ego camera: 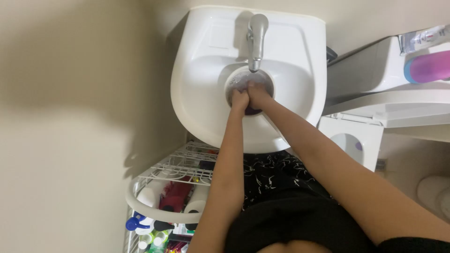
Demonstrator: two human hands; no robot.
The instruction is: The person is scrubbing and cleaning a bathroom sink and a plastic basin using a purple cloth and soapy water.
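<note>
A white wash basin [197,89] is seen from above, with a metal tap [256,40] at its back. Under the spout sits a round, dark purple bowl-like thing [262,82] with water in it. My left hand [239,100] is closed at the bowl's near-left rim. My right hand [257,91] presses down inside the bowl beside it. The two hands touch each other. What the fingers hold is hidden by the hands themselves.
A white wire rack [180,171] with bottles and a red brush stands below the basin at the left. A white machine [375,89] with a purple bottle [429,66] on top stands at the right. The beige wall fills the left.
</note>
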